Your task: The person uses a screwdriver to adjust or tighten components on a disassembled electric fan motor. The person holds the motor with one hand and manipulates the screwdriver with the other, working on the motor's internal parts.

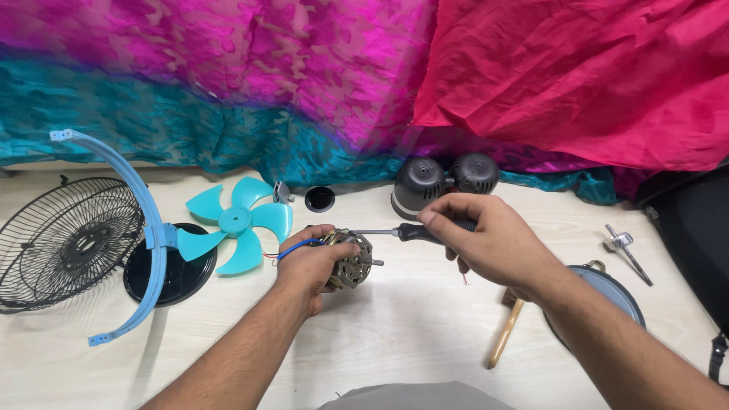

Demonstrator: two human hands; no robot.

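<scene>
My left hand (pixel 310 262) grips a small fan motor (pixel 351 260) with copper windings and a short shaft, holding it just above the pale table. Red and blue wires (pixel 292 249) trail from it over my fingers. My right hand (pixel 486 239) is closed around the black handle of a screwdriver (pixel 414 231), whose metal tip points left into the top of the motor.
A teal fan blade (pixel 237 222), a light-blue curved rim (pixel 144 228), a black wire grille (pixel 64 239) and a black round base (pixel 178 273) lie at left. Two dark motor covers (pixel 444 181), a black ring (pixel 320 199), a wooden-handled tool (pixel 505 334), a metal part (pixel 626 250) and a grey disc (pixel 611 292) lie around.
</scene>
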